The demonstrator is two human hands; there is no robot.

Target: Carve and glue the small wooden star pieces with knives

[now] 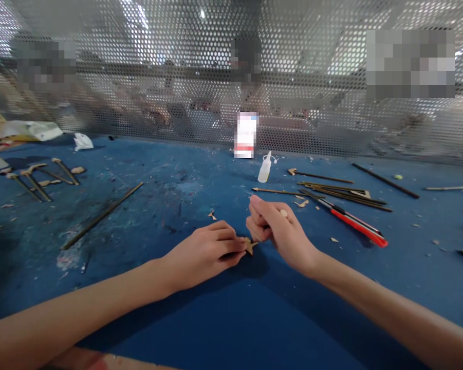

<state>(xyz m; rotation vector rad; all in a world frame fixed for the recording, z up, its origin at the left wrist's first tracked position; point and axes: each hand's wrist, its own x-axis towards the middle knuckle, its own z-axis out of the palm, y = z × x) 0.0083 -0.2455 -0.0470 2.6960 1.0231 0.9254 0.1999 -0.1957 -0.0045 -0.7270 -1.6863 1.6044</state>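
Observation:
Low in the middle of the head view, my left hand (211,249) pinches a small tan star-shaped piece (249,247) against the blue table. My right hand (279,228) is closed in a fist just to the right, its lower fingers close above the star. A pale rounded end (284,213) shows at the top of that fist; the rest of what it grips is hidden. Beyond my right hand stands a small white glue bottle (264,169) with a pointed nozzle. A red utility knife (354,223) lies to the right.
Thin brown sticks (347,194) lie in a bundle at the right, and a longer stick (102,216) at the left. Several sticks with tan end pieces (34,185) rest far left. A lit phone screen (245,134) leans against the perforated metal screen (200,92). Scraps are scattered around.

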